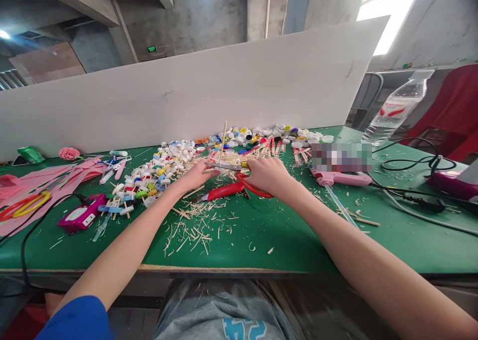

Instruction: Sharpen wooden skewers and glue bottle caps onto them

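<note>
My right hand [269,174] is closed round the red handles of a pair of scissors [228,166], whose blades point left. A thin wooden stick [223,143] stands nearly upright at the blades. My left hand [199,174] pinches at the stick's lower end, beside the blades; its fingertips partly hide the grip. Just below the hands lies a red-handled tool [225,191] on the green table [239,250]. Wood shavings [194,228] are scattered round it and toward the front edge.
Bottle caps on sticks [149,178] are heaped at the left, with loose caps [257,136] behind. A pink glue gun [341,178] and water bottle [396,108] are at right. Pink paper [74,178], scissors [32,204] and a magenta power socket [82,214] lie left. A white panel [209,96] stands behind.
</note>
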{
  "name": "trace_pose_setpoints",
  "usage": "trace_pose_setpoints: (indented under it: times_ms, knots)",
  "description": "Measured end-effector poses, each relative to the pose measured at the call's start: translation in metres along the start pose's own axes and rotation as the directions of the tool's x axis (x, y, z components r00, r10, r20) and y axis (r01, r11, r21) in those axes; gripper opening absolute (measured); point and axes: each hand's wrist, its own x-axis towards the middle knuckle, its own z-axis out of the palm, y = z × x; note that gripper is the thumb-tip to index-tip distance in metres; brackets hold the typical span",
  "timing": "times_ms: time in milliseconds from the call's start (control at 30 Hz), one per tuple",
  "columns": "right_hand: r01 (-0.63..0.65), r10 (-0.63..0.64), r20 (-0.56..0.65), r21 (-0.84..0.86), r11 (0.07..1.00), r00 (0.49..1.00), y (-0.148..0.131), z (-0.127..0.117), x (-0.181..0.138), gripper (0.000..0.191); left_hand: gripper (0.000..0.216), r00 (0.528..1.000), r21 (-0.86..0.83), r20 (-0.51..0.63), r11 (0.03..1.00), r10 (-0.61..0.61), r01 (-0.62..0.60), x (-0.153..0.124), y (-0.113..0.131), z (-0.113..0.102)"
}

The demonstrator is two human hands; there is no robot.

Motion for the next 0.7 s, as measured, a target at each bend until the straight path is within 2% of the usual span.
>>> trace_pose_setpoints:
  times_ms: [100,167,233,300,433,567,700]
  knots:
    - [0.004,-0.004,-0.017,-0.041,0.999,1.000,0.000,0.001,0.001,0.045,0.052,0.998,0.032,0.005,0.997,-0.069,0.068,-0.002,-0.003,0.000]
    - [-0.003,0.001,-0.030,-0.059,0.998,1.000,0.002,0.002,0.002,0.041,0.065,0.995,0.060,-0.068,0.995,-0.077,0.081,-0.005,-0.001,-0.001]
    - [-0.009,0.006,-0.035,-0.073,0.997,0.999,0.004,0.003,0.003,0.037,0.067,0.981,0.116,-0.190,0.992,-0.029,0.052,-0.008,0.004,-0.003]
    - [0.001,-0.004,-0.032,-0.081,0.997,0.999,0.004,0.004,0.003,0.034,0.060,0.958,0.221,-0.277,0.975,0.073,-0.011,-0.009,0.015,-0.004]
    - [0.046,-0.051,-0.059,-0.078,0.996,0.997,-0.002,0.003,-0.001,0.032,0.050,0.922,0.445,-0.275,0.886,0.271,-0.128,-0.008,0.038,0.000]
    - [0.068,-0.075,-0.078,-0.095,0.993,0.994,-0.010,0.000,-0.007,0.030,0.058,0.881,0.552,-0.353,0.831,0.314,-0.075,-0.004,0.048,0.007]
    - [0.078,-0.088,-0.095,-0.102,0.992,0.992,-0.014,-0.002,-0.011,0.030,0.061,0.861,0.558,-0.400,0.829,0.314,-0.043,-0.001,0.048,0.008]
